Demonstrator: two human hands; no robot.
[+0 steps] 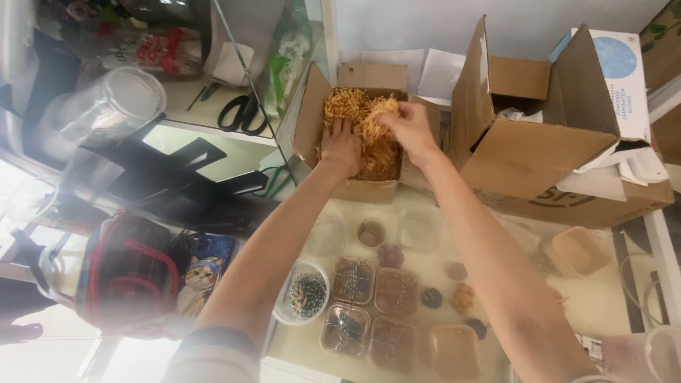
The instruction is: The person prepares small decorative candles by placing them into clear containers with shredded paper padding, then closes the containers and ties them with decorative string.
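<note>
Both my hands reach into a small open cardboard box filled with orange-brown shredded filler. My left hand presses down into the shreds with its fingers spread in the filler. My right hand is closed on a tuft of the shredded filler, lifted a little above the rest. My two forearms stretch over a pale table.
A larger open cardboard box stands to the right, with a white and blue carton behind it. Several clear plastic containers with small items lie on the table below my arms. Black scissors and a clear jar are on the left.
</note>
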